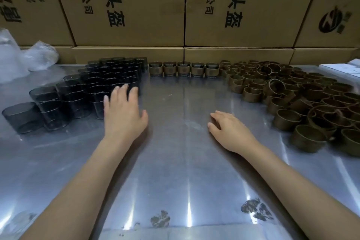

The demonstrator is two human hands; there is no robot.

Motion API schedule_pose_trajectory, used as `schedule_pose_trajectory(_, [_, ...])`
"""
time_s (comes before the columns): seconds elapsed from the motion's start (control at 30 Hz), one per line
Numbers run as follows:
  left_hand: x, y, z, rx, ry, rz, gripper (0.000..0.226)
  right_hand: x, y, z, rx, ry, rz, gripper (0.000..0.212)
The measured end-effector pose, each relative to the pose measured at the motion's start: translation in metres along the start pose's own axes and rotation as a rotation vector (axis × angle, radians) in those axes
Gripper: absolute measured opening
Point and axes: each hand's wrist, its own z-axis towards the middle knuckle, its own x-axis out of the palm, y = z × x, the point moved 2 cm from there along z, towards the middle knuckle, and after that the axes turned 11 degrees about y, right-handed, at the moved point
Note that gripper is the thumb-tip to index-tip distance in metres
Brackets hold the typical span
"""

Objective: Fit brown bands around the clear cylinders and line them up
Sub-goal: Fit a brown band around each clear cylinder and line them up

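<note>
Several dark clear cylinders point(85, 91) stand packed together on the left of the shiny table. A heap of loose brown bands point(303, 103) covers the right side. At the back, several cylinders with brown bands fitted point(183, 69) stand in a row. My left hand point(124, 115) hovers with fingers spread at the near right edge of the cylinder group, fingertips over the nearest ones, holding nothing. My right hand point(229, 130) rests on the table with relaxed fingers, left of the band heap, empty.
Stacked cardboard boxes point(136, 6) form a wall behind the table. Crumpled clear plastic bags point(23, 58) lie at the back left. A white flat object point(342, 68) sits at the back right. The reflective table point(185, 171) stretches between my arms.
</note>
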Motion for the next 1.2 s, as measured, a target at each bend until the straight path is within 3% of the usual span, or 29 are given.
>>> schedule_pose_trajectory(0.1, [0.0,0.021,0.003,-0.168,0.055,-0.011,0.072,-0.004,-0.001,0.002,0.016,-0.034,0.042,0.045])
schedule_pose_trajectory(0.27, [0.001,0.033,0.01,-0.214,0.039,-0.012,0.053,-0.007,-0.006,0.007,0.031,-0.092,0.105,0.032])
schedule_pose_trajectory(0.37, [0.002,0.015,0.013,-0.077,0.025,-0.161,0.044,-0.008,-0.006,0.009,0.036,-0.11,0.102,0.029])
schedule_pose_trajectory(0.47, [0.007,-0.021,0.006,0.205,0.039,-0.276,0.043,-0.005,-0.005,0.011,0.04,-0.105,0.085,0.031])
schedule_pose_trajectory(0.6, [0.01,-0.068,-0.011,0.563,0.086,-0.385,0.043,-0.003,-0.001,0.01,-0.022,-0.03,0.104,0.056])
schedule_pose_trajectory(0.73, [0.009,-0.09,-0.025,0.684,0.097,-0.522,0.04,-0.003,0.007,0.008,-0.161,0.091,0.177,0.067])
schedule_pose_trajectory(0.8, [0.007,-0.093,-0.028,0.687,0.091,-0.612,0.039,-0.003,0.009,0.006,-0.222,0.092,0.341,0.068])
schedule_pose_trajectory(0.9, [0.004,-0.09,-0.028,0.58,0.092,-0.881,0.05,-0.004,0.012,0.005,-0.286,0.072,0.635,0.05])
schedule_pose_trajectory(1.0, [0.004,-0.087,-0.025,0.474,0.145,-1.098,0.062,-0.006,0.013,0.007,-0.277,-0.076,0.767,0.048])
schedule_pose_trajectory(1.1, [0.002,-0.085,-0.022,0.385,0.199,-1.326,0.054,-0.01,0.015,0.005,-0.286,-0.244,0.816,0.053])
schedule_pose_trajectory(1.2, [0.004,-0.079,-0.017,0.344,0.196,-1.192,0.039,-0.012,0.014,0.003,-0.298,-0.318,0.895,0.048])
